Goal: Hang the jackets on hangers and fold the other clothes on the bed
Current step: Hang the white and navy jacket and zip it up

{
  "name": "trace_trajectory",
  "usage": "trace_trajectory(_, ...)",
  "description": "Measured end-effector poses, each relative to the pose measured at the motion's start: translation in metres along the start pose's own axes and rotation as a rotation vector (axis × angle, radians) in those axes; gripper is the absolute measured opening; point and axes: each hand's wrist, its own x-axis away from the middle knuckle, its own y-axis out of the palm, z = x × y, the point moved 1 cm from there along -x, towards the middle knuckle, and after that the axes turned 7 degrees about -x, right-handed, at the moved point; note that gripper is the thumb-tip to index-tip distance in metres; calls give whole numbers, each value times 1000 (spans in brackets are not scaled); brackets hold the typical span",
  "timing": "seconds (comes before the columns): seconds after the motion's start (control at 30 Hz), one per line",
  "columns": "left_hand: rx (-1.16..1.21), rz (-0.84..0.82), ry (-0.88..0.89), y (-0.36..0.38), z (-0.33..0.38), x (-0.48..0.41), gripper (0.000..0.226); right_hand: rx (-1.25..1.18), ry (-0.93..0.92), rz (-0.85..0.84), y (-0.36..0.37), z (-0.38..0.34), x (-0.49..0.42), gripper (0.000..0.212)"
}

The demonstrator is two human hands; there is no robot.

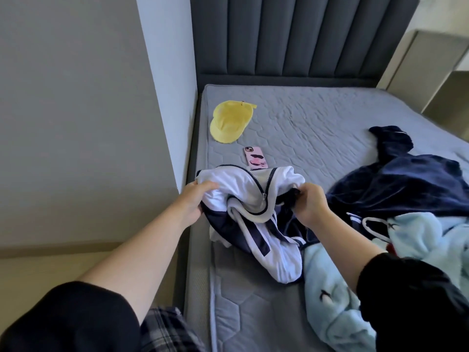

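Note:
A white and navy zip jacket point(256, 212) is bunched up near the left edge of the grey mattress point(304, 123). My left hand point(195, 199) grips its white shoulder on the left. My right hand point(311, 204) pinches a dark part of the same jacket on the right. The zipper hangs partly open between my hands, and the jacket's lower part droops onto the bed. A navy fleece garment point(416, 184) lies spread at the right. A light blue fleece garment point(342, 288) with small penguin prints lies crumpled at the lower right. No hanger is in view.
A yellow cap point(229, 121) rests near the bed's far left corner. A pink-cased phone point(255, 157) lies just behind the jacket. The dark padded headboard point(304, 36) stands at the far end, and a wall point(165, 85) runs along the bed's left side.

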Motion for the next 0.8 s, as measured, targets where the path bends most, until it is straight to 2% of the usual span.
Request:
trace_trajectory(0.07,15,-11,47,5,15,12,27,-26,0,-64,12,-9,12,37)
trace_trajectory(0.13,19,-12,99,11,30,24,17,-17,10,-104,24,-19,26,41)
trace_trajectory(0.33,-63,35,205,33,76,66,14,128,153,-449,54,-46,64,72)
trace_trajectory(0.4,-70,46,254,41,96,81,13,150,106,-494,70,-59,78,66)
trace_trajectory(0.53,-132,16,374,55,139,110,9,129,36,-498,103,-92,112,31)
trace_trajectory(0.6,-215,-8,429,63,159,124,9,200,-23,-506,121,-108,132,22)
trace_trajectory(0.7,-301,35,506,72,188,142,27,350,-194,-455,146,-128,159,24)
trace_trajectory(0.8,-373,111,568,78,220,157,39,525,-437,-327,166,-153,180,26)
